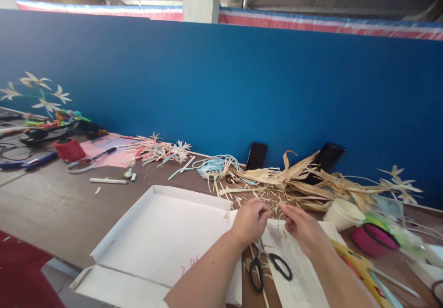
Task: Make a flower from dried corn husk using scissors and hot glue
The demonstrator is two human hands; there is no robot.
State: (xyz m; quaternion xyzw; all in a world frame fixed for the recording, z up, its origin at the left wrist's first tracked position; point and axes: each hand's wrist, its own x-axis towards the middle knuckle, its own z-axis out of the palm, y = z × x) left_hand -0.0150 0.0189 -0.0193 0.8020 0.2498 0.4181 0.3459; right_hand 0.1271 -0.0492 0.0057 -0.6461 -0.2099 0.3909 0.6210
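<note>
Left hand is pinching closed, contents unclear; right hand is seemingly pinching a thin, curled beige husk strip, calling for light pressure.

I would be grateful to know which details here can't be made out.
All in the head view:
- Pale strip between left hand and right hand: too small and blurred; whether either grips it is unclear.
- Scissors: blade tips hidden behind the left hand.
- Printed sheet: text blurred, partly covered by the right forearm.
- Yellow object: cut off by the bottom edge.
</note>
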